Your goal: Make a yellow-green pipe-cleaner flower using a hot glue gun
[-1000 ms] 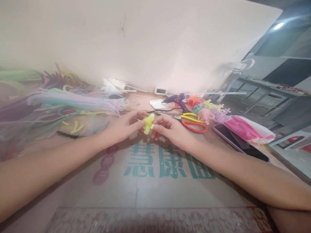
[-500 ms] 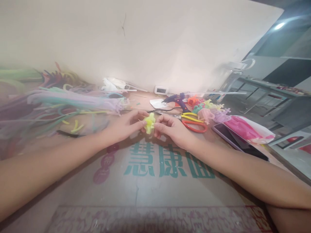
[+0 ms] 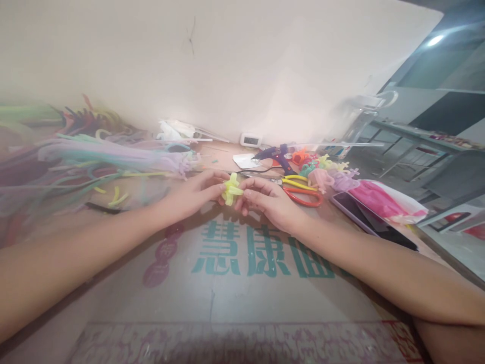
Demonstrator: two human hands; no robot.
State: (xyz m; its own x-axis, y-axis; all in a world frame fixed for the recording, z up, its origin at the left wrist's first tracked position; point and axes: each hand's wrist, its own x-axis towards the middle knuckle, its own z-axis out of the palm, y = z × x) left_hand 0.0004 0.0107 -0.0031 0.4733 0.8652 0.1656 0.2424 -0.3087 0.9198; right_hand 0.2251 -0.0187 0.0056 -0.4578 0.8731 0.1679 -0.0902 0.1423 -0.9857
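A small yellow pipe-cleaner flower [image 3: 232, 189] with several looped petals is held between my two hands, above the printed cardboard. My left hand [image 3: 206, 191] pinches it from the left side, thumb in front and fingers partly hidden behind. From the right, my right hand [image 3: 270, 199] has its thumb and forefinger closed on the tip of one petal. Just beyond the right hand lie yellow-handled pliers [image 3: 297, 181] and orange-handled scissors [image 3: 305, 197].
Bundles of pastel pipe cleaners [image 3: 121, 155] lie at the left. Behind sit a purple glue gun [image 3: 276, 155] and a small digital clock [image 3: 250, 140]. Finished-looking coloured pipe-cleaner pieces [image 3: 322, 174], a phone [image 3: 373, 222] and a pink packet [image 3: 386, 201] are at the right. A clear pitcher [image 3: 361, 121] stands behind.
The yellow flower has turned between my fingers, so one petal now points toward my right hand. My right thumb and forefinger have shifted onto that petal. Everything else stays put.
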